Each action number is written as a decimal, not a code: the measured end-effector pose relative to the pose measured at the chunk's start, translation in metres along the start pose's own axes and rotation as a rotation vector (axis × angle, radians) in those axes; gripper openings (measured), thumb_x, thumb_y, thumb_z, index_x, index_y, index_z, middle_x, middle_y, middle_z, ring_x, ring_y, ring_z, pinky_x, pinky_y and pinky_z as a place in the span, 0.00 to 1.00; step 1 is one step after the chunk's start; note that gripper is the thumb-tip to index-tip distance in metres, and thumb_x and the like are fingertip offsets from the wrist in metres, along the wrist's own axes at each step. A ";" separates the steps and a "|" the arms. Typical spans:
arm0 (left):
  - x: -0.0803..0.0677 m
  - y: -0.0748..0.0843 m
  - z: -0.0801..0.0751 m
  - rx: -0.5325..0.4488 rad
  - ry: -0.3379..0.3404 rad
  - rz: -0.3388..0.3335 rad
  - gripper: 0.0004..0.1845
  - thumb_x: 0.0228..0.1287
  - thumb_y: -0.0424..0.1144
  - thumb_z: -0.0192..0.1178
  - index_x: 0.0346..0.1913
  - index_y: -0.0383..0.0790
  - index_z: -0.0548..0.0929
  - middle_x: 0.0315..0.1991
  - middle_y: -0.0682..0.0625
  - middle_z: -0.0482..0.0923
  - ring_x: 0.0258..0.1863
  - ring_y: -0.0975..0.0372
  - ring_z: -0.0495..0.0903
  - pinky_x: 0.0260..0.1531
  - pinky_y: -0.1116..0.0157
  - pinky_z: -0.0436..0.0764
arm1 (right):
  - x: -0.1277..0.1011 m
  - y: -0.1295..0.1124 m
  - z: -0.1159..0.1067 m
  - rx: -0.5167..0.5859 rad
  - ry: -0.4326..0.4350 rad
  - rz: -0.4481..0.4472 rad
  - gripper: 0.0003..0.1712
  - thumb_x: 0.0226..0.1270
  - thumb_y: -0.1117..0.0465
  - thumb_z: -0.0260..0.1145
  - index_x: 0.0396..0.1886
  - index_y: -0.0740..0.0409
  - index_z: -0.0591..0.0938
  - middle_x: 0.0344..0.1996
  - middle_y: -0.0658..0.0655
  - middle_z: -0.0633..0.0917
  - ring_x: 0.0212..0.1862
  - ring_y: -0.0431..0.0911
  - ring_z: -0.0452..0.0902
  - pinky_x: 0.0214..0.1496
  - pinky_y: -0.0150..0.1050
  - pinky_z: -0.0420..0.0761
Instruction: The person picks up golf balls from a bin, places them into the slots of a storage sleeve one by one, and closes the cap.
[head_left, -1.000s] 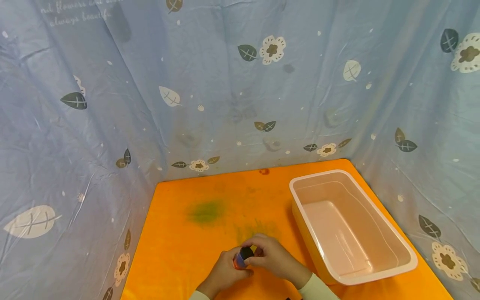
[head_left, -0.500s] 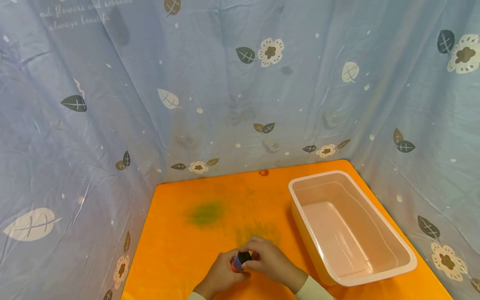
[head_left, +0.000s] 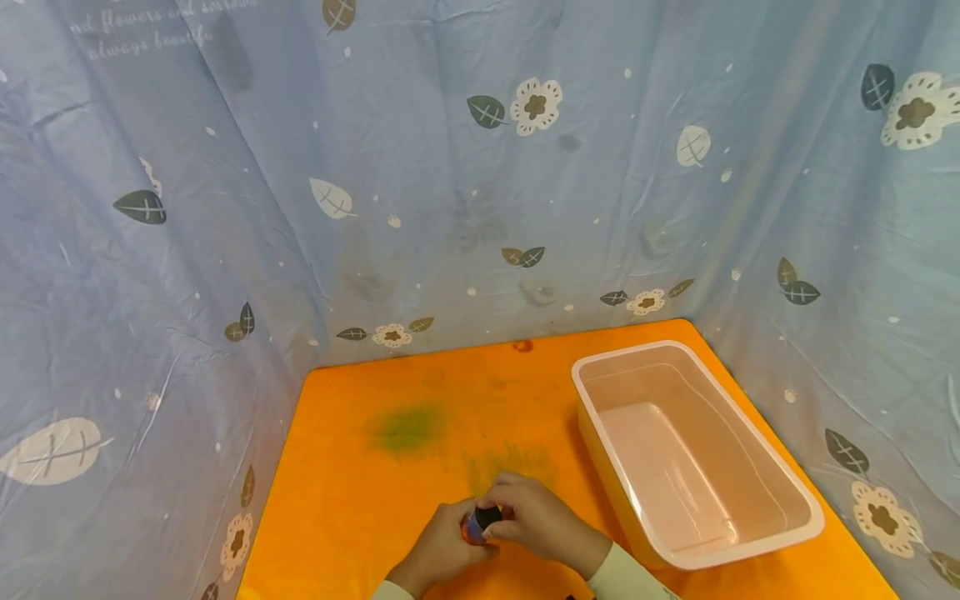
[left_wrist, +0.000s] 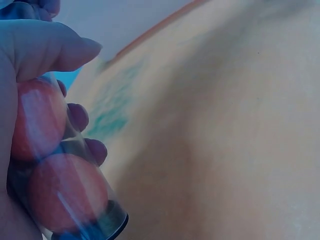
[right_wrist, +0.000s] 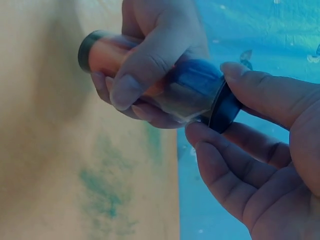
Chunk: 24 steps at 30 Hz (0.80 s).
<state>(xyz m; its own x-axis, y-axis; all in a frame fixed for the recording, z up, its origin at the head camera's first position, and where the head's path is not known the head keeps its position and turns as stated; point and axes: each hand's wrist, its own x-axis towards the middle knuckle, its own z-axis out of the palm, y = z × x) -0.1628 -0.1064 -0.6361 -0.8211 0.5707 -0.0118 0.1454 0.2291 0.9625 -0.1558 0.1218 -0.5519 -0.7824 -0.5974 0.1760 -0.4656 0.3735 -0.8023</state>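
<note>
My left hand (head_left: 441, 543) grips a clear tube (left_wrist: 67, 192) round its middle. Two orange-red balls show through its wall in the left wrist view, one behind the other. A dark cap closes the tube's far end, which points away from my right hand. At the other end sits a black cap (right_wrist: 226, 109), pinched between the thumb and fingers of my right hand (head_left: 542, 523). The cap appears to be on the tube's end. Part of the tube is hidden behind my left thumb and fingers.
An open pale bin (head_left: 701, 467) stands on the right side of the orange table (head_left: 337, 467). Green smudges (head_left: 408, 427) mark the tabletop. Blue patterned curtains (head_left: 420, 167) hang behind the table and along both sides.
Both hands and the tube have shifted slightly to the left in the head view, which has itself moved a little. The right hand stays at the cap throughout.
</note>
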 end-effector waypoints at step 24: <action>0.028 0.011 -0.005 0.015 0.092 0.090 0.21 0.72 0.41 0.76 0.65 0.51 0.86 0.56 0.55 0.87 0.54 0.58 0.86 0.53 0.61 0.85 | 0.007 0.008 -0.010 0.052 0.116 -0.010 0.23 0.76 0.58 0.76 0.66 0.55 0.85 0.55 0.47 0.83 0.41 0.40 0.78 0.46 0.38 0.83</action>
<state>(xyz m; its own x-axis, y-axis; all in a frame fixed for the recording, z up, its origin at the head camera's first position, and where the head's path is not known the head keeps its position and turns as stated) -0.1870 -0.0919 -0.6249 -0.8514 0.5150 0.0996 0.2283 0.1927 0.9543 -0.1689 0.1272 -0.5513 -0.8220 -0.5136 0.2462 -0.4536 0.3290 -0.8283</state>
